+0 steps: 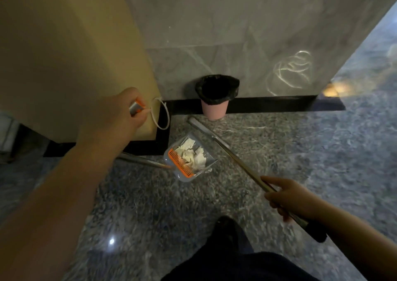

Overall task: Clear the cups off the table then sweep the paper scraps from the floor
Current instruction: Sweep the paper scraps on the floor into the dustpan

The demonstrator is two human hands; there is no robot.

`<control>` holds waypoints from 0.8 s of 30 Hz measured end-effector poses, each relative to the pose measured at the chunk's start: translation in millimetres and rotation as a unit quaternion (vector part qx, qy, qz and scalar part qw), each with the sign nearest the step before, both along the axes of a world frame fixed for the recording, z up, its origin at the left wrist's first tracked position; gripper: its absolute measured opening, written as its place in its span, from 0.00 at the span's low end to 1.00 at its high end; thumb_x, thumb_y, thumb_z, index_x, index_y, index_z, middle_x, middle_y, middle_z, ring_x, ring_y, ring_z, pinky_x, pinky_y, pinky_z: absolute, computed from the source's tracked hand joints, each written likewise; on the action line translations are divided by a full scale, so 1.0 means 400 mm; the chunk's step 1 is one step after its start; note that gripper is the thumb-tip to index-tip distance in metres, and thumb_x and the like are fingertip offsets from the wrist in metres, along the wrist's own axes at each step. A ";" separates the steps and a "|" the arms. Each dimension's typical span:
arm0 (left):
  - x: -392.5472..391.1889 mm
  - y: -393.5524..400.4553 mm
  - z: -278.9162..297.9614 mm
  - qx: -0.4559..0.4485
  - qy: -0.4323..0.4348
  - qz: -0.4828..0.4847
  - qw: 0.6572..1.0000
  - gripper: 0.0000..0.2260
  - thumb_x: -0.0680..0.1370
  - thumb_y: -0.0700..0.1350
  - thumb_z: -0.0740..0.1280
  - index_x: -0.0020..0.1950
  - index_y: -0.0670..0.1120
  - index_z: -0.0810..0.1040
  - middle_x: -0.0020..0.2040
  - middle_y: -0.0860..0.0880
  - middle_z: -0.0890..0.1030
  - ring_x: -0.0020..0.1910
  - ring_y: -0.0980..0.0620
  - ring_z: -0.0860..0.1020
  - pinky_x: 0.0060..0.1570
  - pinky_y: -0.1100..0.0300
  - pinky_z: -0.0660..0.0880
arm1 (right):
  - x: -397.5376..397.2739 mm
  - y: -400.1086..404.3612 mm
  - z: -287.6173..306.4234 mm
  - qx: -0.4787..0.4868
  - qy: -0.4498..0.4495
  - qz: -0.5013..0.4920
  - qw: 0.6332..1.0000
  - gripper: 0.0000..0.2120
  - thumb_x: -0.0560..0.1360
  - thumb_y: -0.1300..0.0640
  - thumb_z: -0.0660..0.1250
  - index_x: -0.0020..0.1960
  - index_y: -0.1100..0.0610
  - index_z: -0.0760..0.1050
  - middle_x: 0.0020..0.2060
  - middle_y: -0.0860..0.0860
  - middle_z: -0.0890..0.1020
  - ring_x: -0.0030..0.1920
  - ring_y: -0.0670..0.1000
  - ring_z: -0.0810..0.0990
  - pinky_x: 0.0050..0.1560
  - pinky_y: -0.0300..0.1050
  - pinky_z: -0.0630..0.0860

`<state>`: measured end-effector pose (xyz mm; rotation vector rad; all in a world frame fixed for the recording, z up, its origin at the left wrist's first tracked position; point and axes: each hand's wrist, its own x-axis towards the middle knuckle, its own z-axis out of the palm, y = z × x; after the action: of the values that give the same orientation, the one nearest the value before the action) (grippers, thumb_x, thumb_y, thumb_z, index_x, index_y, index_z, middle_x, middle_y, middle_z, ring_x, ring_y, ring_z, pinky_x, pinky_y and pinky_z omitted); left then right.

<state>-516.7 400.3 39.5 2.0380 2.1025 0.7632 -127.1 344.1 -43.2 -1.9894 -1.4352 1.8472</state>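
Below the pink bin [213, 109], paper scraps [194, 155] fill the dustpan [190, 159], left hand [120, 113] clamped on its handle [135, 108], right hand [287, 197] gripping a pole [225, 146].

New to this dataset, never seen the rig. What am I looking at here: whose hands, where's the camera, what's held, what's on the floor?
There is no machine: a person wears one wide-angle camera on the head, looking down at their own hands and the floor. The left hand grips the top of a metal handle that runs down to a clear dustpan holding paper scraps. The right hand grips a second long pole; its far end reaches toward a pink bin with a black liner, standing against the wall. No cups are in view.
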 end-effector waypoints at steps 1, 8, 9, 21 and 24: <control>0.007 0.039 0.007 -0.003 -0.001 0.008 1.000 0.13 0.69 0.66 0.62 0.42 0.59 0.69 0.33 0.50 0.74 0.33 0.44 0.74 0.35 0.45 0.76 | 0.018 0.040 0.006 -0.002 0.001 0.010 1.000 0.24 0.78 0.62 0.63 0.71 0.47 0.67 0.30 0.55 0.76 0.24 0.49 0.73 0.27 0.42 0.74; 0.123 0.248 0.117 -0.003 -0.013 0.050 0.999 0.07 0.75 0.43 0.73 0.43 0.45 0.75 0.33 0.54 0.70 0.31 0.57 0.69 0.31 0.74 0.64 | 0.140 0.292 0.057 0.008 0.001 0.058 0.998 0.25 0.78 0.63 0.63 0.72 0.46 0.65 0.31 0.55 0.75 0.25 0.49 0.73 0.28 0.43 0.74; 0.142 0.272 0.131 -0.005 -0.008 0.057 0.998 0.06 0.75 0.42 0.72 0.44 0.43 0.75 0.33 0.54 0.70 0.32 0.58 0.68 0.32 0.77 0.64 | 0.157 0.330 0.062 0.011 0.003 0.068 0.998 0.25 0.78 0.62 0.63 0.72 0.46 0.65 0.32 0.54 0.75 0.25 0.49 0.74 0.28 0.43 0.74; 0.419 0.480 0.161 -0.018 0.106 0.182 0.977 0.11 0.78 0.53 0.68 0.45 0.47 0.73 0.35 0.48 0.75 0.32 0.49 0.73 0.30 0.54 0.70 | 0.383 0.837 0.108 0.037 0.010 0.220 0.975 0.25 0.79 0.60 0.63 0.72 0.43 0.64 0.35 0.56 0.77 0.28 0.49 0.75 0.30 0.43 0.75; 0.476 0.509 0.173 -0.002 0.090 0.230 0.969 0.11 0.77 0.54 0.68 0.44 0.49 0.73 0.34 0.47 0.76 0.32 0.50 0.74 0.30 0.52 0.74 | 0.425 0.946 0.128 0.045 0.019 0.267 0.963 0.25 0.79 0.61 0.63 0.73 0.44 0.64 0.35 0.56 0.77 0.27 0.49 0.74 0.29 0.42 0.74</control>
<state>-326.2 604.0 108.7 1.6833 2.7266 0.6393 42.9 722.5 8.0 -1.6169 -2.1610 1.9295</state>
